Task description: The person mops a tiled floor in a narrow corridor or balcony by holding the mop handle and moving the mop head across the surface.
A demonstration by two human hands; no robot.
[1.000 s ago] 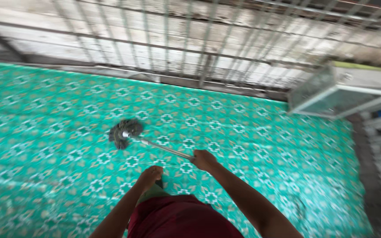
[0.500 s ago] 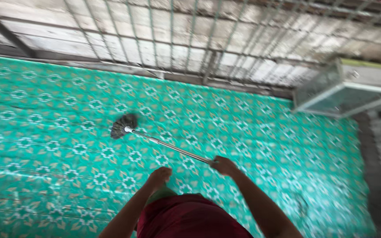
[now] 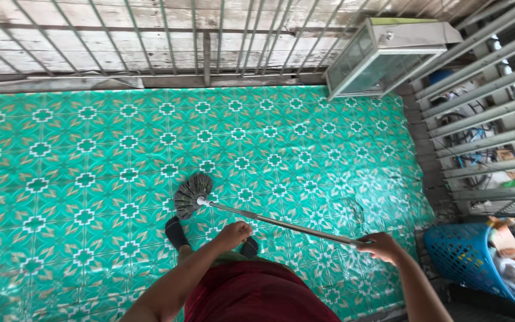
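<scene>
Head view: both hands, left [image 3: 233, 234] and right [image 3: 379, 245], grip closed around mop handle [image 3: 275, 222].

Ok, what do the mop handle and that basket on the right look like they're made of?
The mop handle looks like bare metal: thin, silvery, with a bright sheen. The basket looks like blue moulded plastic, going by its even colour and the perforated lattice wall, matte rather than glossy.
</scene>
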